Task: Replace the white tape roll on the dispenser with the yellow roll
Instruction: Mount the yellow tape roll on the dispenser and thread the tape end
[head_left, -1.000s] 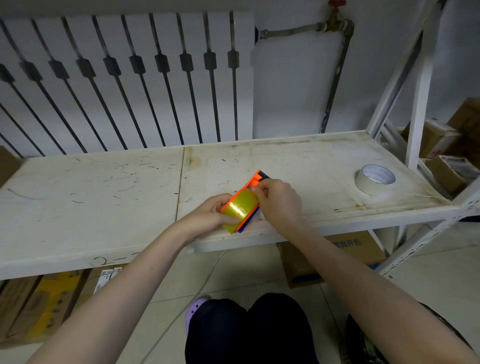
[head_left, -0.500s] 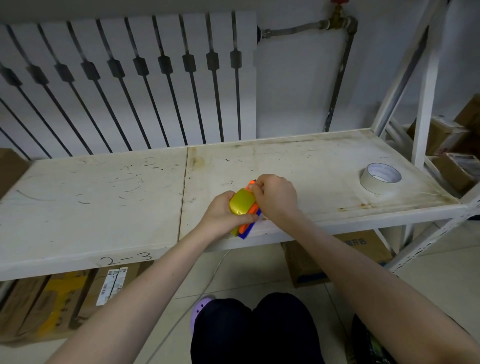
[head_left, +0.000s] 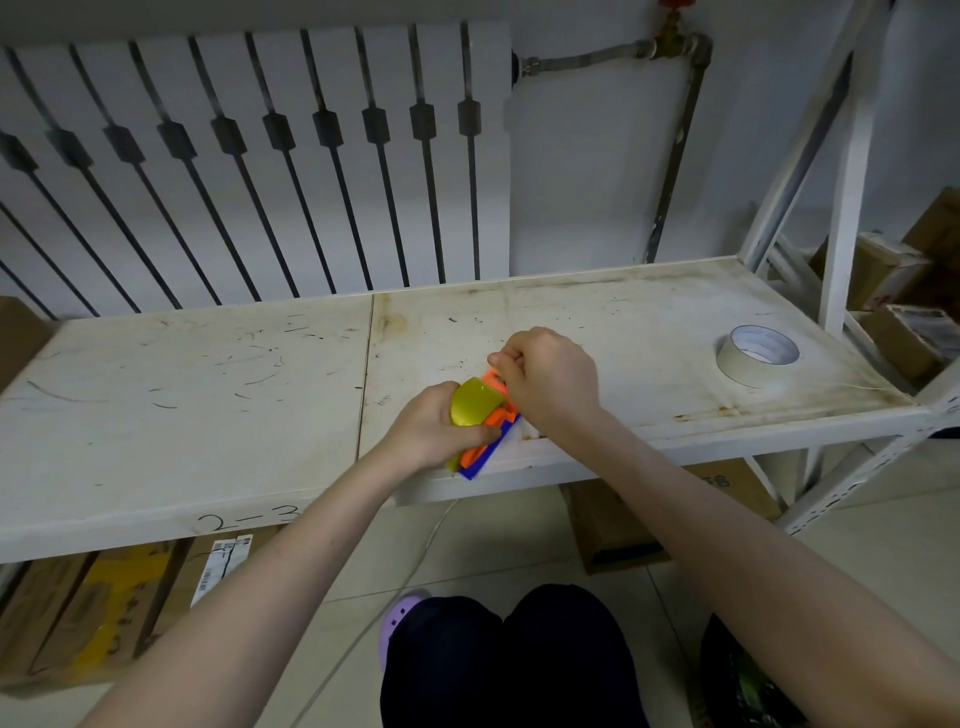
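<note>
White, scuffed shelf (head_left: 208, 415) is serving as the surface, with a radiator (head_left: 249, 156) and a pipe (head_left: 675, 156) standing behind it against the wall.

Right fingers (head_left: 501, 361) are curling tight together, pinching at the top end of the dispenser (head_left: 493, 421); what exactly they are nipping is hidden under the knuckles. Right hand (head_left: 550, 382) is hovering over the shelf's front half, wrist crossing the front edge.

Left fingers are wrapping around the dispenser's lower part, thumb (head_left: 475, 434) pressing across its orange side. Left hand (head_left: 426, 431) is gripping both dispenser and yellow roll (head_left: 475, 402), which is sitting in the orange-and-blue dispenser, just beside the right hand. Dispenser is tilting, its blue edge pointing down toward the shelf's front lip; whether it is touching the shelf cannot be told.

White roll (head_left: 757, 355) is lying flat on the shelf near the right end, well apart from both hands.

Marking "2-3" (head_left: 249, 519) is showing on the shelf's front edge. Cardboard boxes (head_left: 93, 613) are sitting on the floor beneath, with more boxes on the rack at far right. Person's dark knees (head_left: 509, 660) and a purple shoe (head_left: 400, 610) are showing at the bottom.
</note>
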